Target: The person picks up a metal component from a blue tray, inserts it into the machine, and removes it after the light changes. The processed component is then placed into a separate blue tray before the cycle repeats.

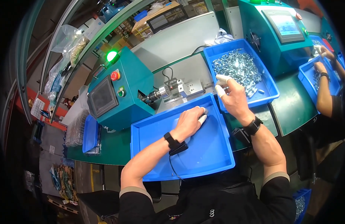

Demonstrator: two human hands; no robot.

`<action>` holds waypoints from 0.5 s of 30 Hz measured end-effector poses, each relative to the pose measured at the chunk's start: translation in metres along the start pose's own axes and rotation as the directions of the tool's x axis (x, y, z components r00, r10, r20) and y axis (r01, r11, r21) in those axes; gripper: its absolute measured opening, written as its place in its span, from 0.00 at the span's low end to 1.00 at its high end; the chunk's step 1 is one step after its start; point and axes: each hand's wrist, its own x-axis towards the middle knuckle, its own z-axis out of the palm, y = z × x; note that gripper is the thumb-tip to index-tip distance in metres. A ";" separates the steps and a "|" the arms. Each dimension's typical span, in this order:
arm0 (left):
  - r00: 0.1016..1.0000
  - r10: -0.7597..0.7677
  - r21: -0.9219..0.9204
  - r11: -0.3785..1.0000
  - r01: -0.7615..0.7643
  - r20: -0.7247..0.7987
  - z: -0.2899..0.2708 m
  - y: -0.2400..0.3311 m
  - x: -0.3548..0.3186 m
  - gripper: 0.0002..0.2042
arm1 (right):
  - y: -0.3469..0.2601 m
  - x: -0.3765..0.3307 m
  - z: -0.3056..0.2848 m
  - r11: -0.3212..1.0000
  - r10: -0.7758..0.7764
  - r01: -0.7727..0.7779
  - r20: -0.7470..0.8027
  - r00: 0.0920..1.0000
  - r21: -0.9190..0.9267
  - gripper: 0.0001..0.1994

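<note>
My left hand [190, 121] is over the near blue tray [157, 164], close to its far right corner. Its thumb and fingers, some in white finger covers, are pinched together; whatever lies between them is too small to make out. My right hand [235, 98] is above the left edge of the far blue tray [271, 89], which holds many small shiny metal parts [238, 69]. White covers sit on its thumb and a finger, which point left with a gap between them and nothing visible there. Left of that hand is a metal fixture block [191, 88], facing a round chuck [164, 91].
A green machine [124, 108] with a dark screen, red button and lit green lamp [112, 56] stands left. Another green machine [273, 48] is at the back right. Far right, another person's hands work over a blue tray [305, 72]. A small blue tray [91, 132] is at the left.
</note>
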 end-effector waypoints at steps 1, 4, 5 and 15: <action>0.999 -0.025 -0.013 1.000 0.025 0.022 -0.003 0.001 -0.006 0.06 | 0.002 -0.001 0.001 1.000 -0.005 0.005 0.011 1.000 -0.024 0.17; 0.998 -0.049 0.022 0.999 0.048 0.043 -0.011 0.001 -0.025 0.06 | 0.001 -0.003 0.002 0.999 -0.009 0.009 0.009 1.000 -0.041 0.17; 0.997 -0.065 0.037 0.997 0.064 0.049 -0.013 0.000 -0.029 0.06 | 0.000 -0.003 0.002 0.999 -0.010 0.010 0.004 1.000 -0.037 0.17; 0.968 0.117 0.063 0.992 -0.106 -0.220 -0.060 -0.007 0.003 0.09 | 0.000 -0.003 0.002 0.999 -0.024 0.024 -0.008 1.000 -0.033 0.17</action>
